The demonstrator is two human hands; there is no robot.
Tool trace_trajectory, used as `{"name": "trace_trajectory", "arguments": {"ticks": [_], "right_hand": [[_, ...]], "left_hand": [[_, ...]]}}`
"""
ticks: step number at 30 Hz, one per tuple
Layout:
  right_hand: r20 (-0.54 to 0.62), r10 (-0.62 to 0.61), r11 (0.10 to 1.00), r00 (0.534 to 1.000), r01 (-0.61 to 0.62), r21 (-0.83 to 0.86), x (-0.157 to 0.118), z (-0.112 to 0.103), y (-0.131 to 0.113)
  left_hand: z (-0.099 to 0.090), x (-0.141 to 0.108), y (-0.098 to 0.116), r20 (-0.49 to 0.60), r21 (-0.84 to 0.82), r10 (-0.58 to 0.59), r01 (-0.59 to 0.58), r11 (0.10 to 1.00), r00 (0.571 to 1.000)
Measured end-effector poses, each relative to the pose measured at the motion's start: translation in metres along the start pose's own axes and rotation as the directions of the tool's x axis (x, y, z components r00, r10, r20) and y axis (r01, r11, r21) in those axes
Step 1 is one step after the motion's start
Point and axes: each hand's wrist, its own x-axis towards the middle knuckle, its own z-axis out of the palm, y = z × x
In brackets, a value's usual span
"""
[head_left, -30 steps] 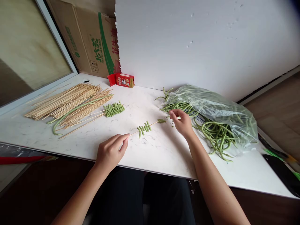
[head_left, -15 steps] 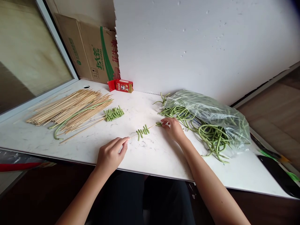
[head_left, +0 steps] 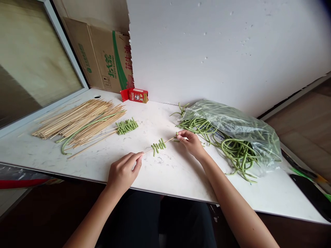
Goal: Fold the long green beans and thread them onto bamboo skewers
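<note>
Over the white marbled tabletop [head_left: 178, 179] I have the left hand [head_left: 124, 169] and right hand [head_left: 191, 142] narrowly pinching: left, a thin pale wooden skewer [head_left: 169, 140] mid-table, threaded with short green bean pieces [head_left: 158, 146]; right, a small green stub [head_left: 177, 134] at its far tip

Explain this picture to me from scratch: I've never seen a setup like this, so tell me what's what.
There is no machine here, just a person's two bare hands. A camera worn on the head looks forward and down at them. The left hand holds a thin skewer carrying several green bean pieces. The right hand pinches another short piece at the skewer's far end; whether it is pierced is hard to tell. On the white table, to the left, lie a pile of loose skewers and a cluster of skewered beans. To the right, long beans spill from a clear plastic bag.
</note>
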Motion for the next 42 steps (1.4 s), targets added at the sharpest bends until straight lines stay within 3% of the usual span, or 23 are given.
{"name": "trace_trajectory", "arguments": {"ticks": [5, 11, 20, 42], "right_hand": [[0.095, 0.135, 0.974, 0.986, -0.150, 0.172, -0.005, 0.005, -0.013], [0.157, 0.199, 0.925, 0.967, -0.239, 0.296, -0.009, 0.009, -0.017], [0.260, 0.190, 0.882, 0.947, -0.281, 0.379, -0.010, 0.011, -0.015], [0.249, 0.236, 0.845, 0.939, -0.325, 0.424, -0.011, 0.011, -0.017]], "left_hand": [[0.000, 0.000, 0.001, -0.008, 0.010, -0.006, 0.006, 1.000, 1.000], [0.000, 0.000, 0.000, -0.008, 0.011, -0.006, 0.006, 1.000, 1.000], [0.000, -0.001, 0.000, 0.001, 0.019, -0.012, 0.012, 1.000, 1.000], [-0.002, 0.001, 0.002, 0.011, 0.038, -0.010, 0.010, 0.999, 1.000]]}}
